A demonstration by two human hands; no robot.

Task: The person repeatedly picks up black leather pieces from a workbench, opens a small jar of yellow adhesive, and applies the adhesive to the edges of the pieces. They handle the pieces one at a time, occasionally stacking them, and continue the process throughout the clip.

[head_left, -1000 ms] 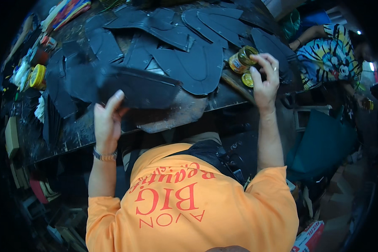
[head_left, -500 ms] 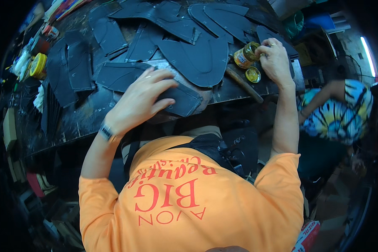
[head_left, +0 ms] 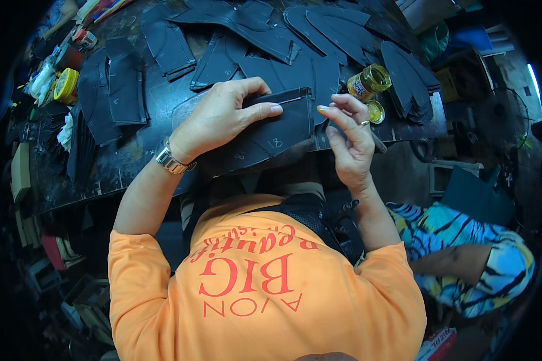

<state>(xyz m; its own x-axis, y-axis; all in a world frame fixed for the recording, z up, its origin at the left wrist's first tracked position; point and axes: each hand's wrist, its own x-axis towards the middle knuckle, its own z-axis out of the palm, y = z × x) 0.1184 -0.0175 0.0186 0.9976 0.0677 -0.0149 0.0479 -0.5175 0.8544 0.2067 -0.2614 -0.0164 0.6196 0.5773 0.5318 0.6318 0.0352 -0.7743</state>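
My left hand [head_left: 227,113] is closed on a flat black cut piece [head_left: 271,135], like a shoe part, its thumb lying along the folded far edge. The piece lies near the table's front edge, with pale marks on its surface. Just off its right end, my right hand [head_left: 350,133] is raised with fingers apart and bent, gripping nothing. A yellowish, glue-like smear shows on its index fingertip. Behind that hand stands an open glass jar [head_left: 367,82] with yellowish paste. Its lid [head_left: 376,112] lies beside it, paste inside facing up.
Several more black cut pieces [head_left: 229,24] cover the dark table [head_left: 144,141], some stacked [head_left: 403,78] at the right. A yellow tub [head_left: 65,86] stands at the left. Another person in bright patterned clothing [head_left: 464,253] is close on my right, and a fan [head_left: 504,120] stands beyond.
My right hand has left the jar and come left to the black piece's end. My left hand has closed on the piece. The person on my right has leaned nearer.
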